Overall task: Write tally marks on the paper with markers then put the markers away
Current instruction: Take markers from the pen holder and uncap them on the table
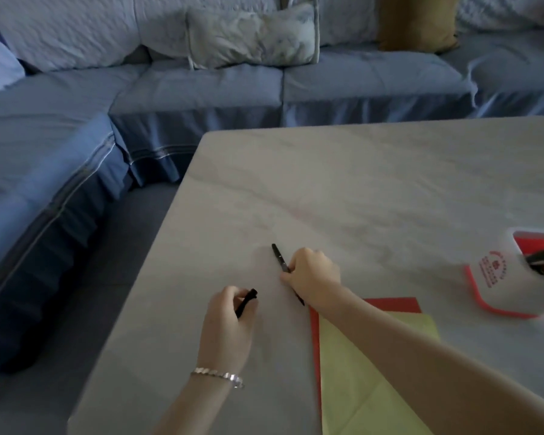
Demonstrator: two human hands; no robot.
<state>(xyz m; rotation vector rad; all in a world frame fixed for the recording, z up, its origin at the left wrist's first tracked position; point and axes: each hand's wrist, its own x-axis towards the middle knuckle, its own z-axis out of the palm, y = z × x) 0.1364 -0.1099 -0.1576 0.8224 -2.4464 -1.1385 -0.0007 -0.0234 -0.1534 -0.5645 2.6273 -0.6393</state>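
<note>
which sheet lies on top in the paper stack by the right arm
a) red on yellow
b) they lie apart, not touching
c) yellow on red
c: the yellow sheet covers most of the red sheet, which shows only along its far and left edges on the table.

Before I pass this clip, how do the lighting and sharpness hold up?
Head view: dim, bluish, no glare. The right hand on the black marker and the left hand holding a dark cap-like piece are soft but readable. The holder is cropped at the right edge. Wide-angle bending shows along the table edges. The yellow paper looks unmarked.
</note>
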